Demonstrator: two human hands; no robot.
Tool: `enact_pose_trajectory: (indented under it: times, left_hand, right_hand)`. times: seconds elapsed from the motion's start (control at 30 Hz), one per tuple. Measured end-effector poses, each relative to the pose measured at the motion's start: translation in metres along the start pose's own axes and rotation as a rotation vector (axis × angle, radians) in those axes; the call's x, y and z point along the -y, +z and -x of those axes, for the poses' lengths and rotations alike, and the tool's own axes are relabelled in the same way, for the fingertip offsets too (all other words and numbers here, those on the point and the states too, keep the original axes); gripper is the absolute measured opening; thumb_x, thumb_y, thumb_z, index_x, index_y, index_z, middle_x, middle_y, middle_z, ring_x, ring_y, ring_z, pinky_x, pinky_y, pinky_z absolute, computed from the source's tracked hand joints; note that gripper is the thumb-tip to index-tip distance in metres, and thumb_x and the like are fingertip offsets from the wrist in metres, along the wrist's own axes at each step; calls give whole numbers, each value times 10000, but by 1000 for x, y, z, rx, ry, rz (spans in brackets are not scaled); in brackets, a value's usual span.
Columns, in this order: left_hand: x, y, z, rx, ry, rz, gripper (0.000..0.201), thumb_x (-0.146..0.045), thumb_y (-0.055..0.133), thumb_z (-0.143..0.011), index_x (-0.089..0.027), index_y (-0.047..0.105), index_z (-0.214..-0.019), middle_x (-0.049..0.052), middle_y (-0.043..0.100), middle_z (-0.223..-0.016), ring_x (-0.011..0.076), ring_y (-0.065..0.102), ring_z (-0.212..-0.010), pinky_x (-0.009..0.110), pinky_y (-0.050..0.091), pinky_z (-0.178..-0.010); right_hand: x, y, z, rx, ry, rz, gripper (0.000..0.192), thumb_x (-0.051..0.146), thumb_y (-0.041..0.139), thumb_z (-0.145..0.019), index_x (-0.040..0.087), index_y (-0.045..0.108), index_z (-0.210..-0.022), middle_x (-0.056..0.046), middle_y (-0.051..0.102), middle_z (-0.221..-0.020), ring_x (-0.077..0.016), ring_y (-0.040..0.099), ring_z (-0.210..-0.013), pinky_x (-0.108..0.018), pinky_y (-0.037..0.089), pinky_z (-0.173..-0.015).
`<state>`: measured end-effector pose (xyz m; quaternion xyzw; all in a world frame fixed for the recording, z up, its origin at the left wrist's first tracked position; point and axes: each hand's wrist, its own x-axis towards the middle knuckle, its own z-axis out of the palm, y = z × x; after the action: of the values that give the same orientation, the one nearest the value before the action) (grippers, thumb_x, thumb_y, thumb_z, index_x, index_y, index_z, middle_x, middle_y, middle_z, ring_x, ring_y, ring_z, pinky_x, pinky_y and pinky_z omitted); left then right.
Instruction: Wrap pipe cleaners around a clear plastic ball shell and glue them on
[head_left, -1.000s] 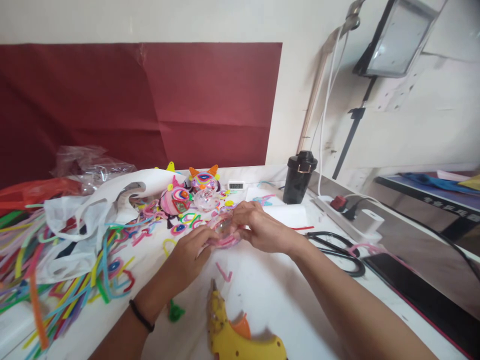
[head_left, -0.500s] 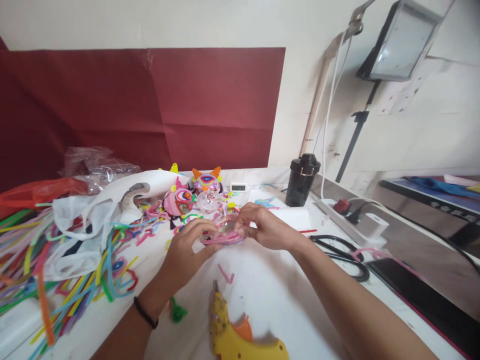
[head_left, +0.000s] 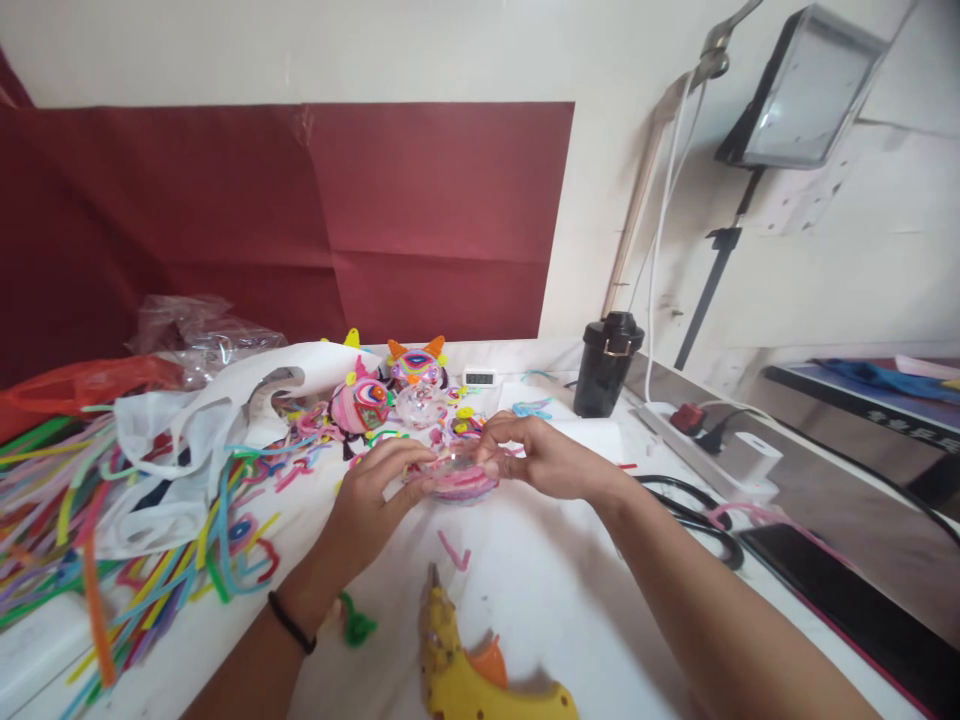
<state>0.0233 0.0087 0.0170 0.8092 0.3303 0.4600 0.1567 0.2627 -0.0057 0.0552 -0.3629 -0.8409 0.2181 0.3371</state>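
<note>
Between both hands sits a clear plastic dome wrapped with pink pipe cleaner, held just above the white table. My left hand grips its left side with thumb and fingers. My right hand pinches its right rim. A short pink pipe cleaner scrap lies on the table just below the dome. Behind the hands stand finished decorated balls: a pink one, one with orange horns, and a clear one.
A yellow glue gun lies near the front edge. Loose coloured pipe cleaners and a white bag fill the left. A black bottle, scissors, a power strip and a dark phone sit right.
The hands and dome have shifted slightly up and right in view as the camera tilted. My left fingers have moved further onto the dome's top edge.
</note>
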Motion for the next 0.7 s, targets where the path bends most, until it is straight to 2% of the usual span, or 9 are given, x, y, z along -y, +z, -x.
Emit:
enact_pose_trajectory:
  times: [0.17, 0.4, 0.57, 0.7]
  left_hand:
    - [4, -1, -1, 36, 1, 56, 152, -267, 601, -855, -234, 730, -929, 55, 720, -977, 207, 638, -968, 301, 478, -872]
    - [2, -3, -3, -12, -55, 114, 186, -270, 561, -871, -176, 719, -893, 72, 719, -947, 197, 641, -947, 292, 491, -861]
    - [0, -6, -2, 62, -67, 128, 264, -276, 481, -913, -171, 718, -963, 84, 708, -1034, 205, 619, -1031, 312, 458, -933]
    - [1, -8, -1, 132, -78, 159, 291, -263, 440, -932, -168, 702, -1016, 88, 683, -1095, 202, 600, -1069, 308, 438, -957]
  right_hand:
    - [-6, -2, 1, 39, 26, -83, 99, 240, 628, -835, 166, 669, -784, -30, 637, -786, -200, 583, -810, -331, 458, -767]
    - [-12, -5, 3, 82, 95, -292, 231, 389, 670, -815, 158, 671, -801, -35, 628, -827, -190, 552, -819, -318, 413, -786]
    - [-17, -5, 4, 93, 160, -494, 261, 412, 724, -762, 161, 664, -803, -37, 614, -861, -185, 534, -832, -324, 394, -804]
    - [-23, -3, 6, 95, 183, -567, 279, 418, 738, -740, 158, 642, -776, -23, 590, -814, -163, 513, -772, -297, 389, -737]
